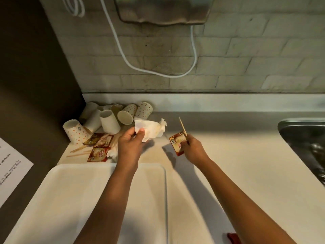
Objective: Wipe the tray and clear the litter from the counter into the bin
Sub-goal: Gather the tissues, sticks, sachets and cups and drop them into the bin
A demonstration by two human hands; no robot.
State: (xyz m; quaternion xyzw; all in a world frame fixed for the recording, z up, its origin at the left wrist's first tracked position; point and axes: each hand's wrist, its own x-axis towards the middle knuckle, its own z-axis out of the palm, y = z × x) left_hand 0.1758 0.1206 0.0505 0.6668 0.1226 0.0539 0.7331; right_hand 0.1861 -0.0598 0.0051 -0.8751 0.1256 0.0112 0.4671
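Head view: the left hand (131, 140) pinches a crumpled tissue (152, 128) beyond the tray (70, 187), while the right hand (192, 148) grips a sachet (176, 143) and stirrer stick (182, 126).

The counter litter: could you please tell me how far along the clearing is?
Done: the tray looks bare. In hand: the left hand grips a crumpled tissue; the right hand pinches a sachet and a stirrer. Left: paper cups, sachets and sticks piled in the corner.

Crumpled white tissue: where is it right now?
Head view, centre-left: the crumpled white tissue is pinched in the left hand, beside the spotted paper cups.
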